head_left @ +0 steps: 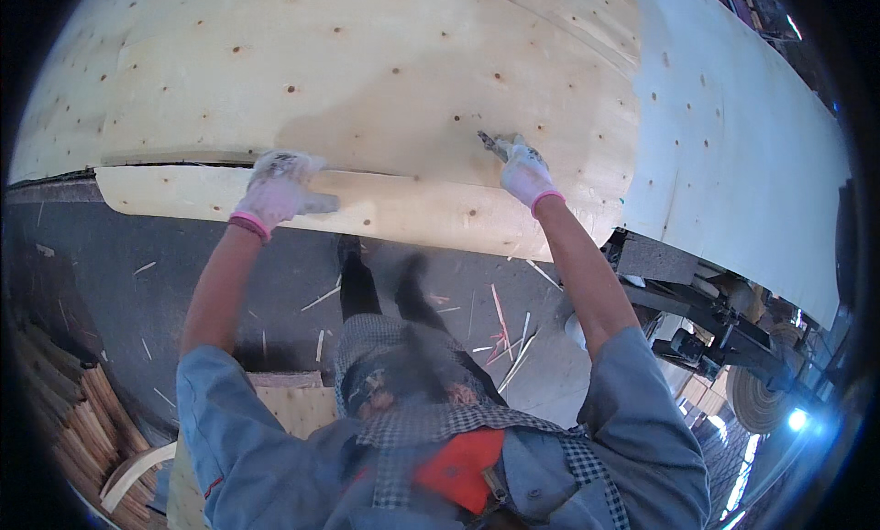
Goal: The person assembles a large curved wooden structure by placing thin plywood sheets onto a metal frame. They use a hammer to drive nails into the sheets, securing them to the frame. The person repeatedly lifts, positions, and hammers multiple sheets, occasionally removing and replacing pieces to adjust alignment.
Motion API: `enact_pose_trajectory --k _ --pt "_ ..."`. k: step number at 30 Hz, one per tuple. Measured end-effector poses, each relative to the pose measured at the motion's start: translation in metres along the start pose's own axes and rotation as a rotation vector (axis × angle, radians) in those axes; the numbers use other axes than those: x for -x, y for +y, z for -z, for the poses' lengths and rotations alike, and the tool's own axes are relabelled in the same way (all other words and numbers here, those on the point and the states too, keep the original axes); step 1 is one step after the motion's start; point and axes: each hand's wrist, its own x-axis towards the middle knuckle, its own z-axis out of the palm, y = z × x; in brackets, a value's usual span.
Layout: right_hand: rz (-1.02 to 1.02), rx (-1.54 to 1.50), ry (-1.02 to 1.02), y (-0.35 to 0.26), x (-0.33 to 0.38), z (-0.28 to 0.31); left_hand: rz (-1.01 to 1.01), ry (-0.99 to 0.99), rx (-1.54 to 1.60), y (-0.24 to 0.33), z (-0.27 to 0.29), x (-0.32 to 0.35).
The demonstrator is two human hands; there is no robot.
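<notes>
A broad sheet of pale, knotty wood veneer lies before me. Along its near side runs a narrow veneer strip, parted from the sheet by a dark gap at the left. My left hand, in a white glove with a pink cuff, lies over that gap and the strip, thumb stretched out to the right. Farther right, my right hand, gloved alike, is closed around a small dark knife just above the sheet. The knife's tip points up and left; whether it touches the wood I cannot tell.
Another paler veneer sheet continues at the right. Below it stands dark machinery beside a bright lamp. Thin wood offcuts litter the grey floor. Stacked wood pieces are at the lower left.
</notes>
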Motion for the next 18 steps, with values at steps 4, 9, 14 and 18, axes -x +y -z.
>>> enact_pose_trajectory --k 4,9,14,18 --pt "0.005 0.112 0.009 0.003 -0.003 -0.003 -0.056 -0.014 0.014 0.022 0.004 -0.015" --pt "-0.021 0.124 -0.054 -0.004 -0.005 0.004 -0.117 -0.065 0.018 0.027 0.017 -0.014" --pt "-0.052 0.132 -0.074 -0.025 0.0 0.017 -0.298 -0.134 -0.012 0.023 0.002 0.017" --pt "0.019 0.159 -0.047 -0.018 -0.008 0.013 -0.263 -0.061 -0.122 0.026 -0.03 0.024"
